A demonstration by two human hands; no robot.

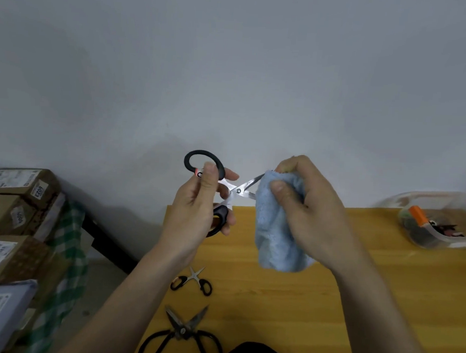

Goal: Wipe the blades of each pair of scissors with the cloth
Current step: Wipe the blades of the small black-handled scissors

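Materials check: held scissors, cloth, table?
Held scissors: shiny silver blades, likely steel; matte black handle loops, probably plastic or rubber. Blue cloth: fuzzy pile, looks like microfibre. Table: yellow-orange wood grain, smooth; solid or laminate unclear.

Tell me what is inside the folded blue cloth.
The blade tips of the black-handled scissors run into the blue cloth, gripped by the right hand. The tips themselves are covered.

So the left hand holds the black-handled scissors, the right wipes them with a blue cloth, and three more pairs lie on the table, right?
Not quite: the head view shows two pairs on the table, small scissors and large black scissors. The rest stands: left hand, black-handled scissors, right hand, blue cloth.
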